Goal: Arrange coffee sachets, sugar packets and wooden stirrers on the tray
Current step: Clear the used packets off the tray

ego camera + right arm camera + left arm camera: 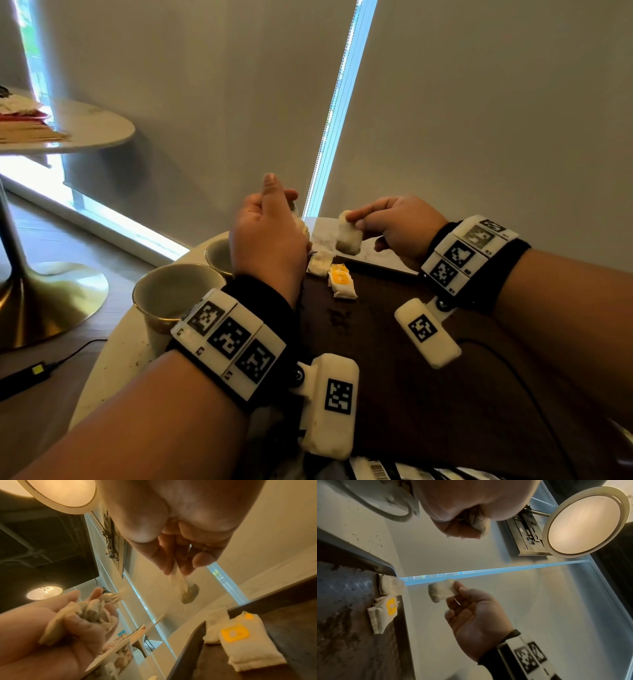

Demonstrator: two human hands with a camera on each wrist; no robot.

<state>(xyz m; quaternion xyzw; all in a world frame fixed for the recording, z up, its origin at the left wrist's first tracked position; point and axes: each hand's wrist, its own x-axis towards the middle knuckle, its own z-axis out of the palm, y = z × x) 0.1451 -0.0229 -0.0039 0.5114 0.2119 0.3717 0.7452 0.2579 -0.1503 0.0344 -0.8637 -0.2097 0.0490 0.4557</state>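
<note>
A dark wooden tray [394, 342] lies on a round white table [113, 349]. At the tray's far end lie two white sachets, one with a yellow label [340, 279] and a plain one [320, 262] beside it. My right hand [394, 226] hangs above the tray's far edge and pinches one white sachet [349, 236] by its top between thumb and fingers. My left hand [270, 233] is raised to the left of it and grips a bunch of several white sachets [89, 611] in its palm. No stirrers are visible.
Two white cups with gold rims [174, 294] [219, 253] stand on the table left of the tray. A black cable [520, 380] crosses the tray's right side. A second round table [85, 126] stands at the far left, with papers on it.
</note>
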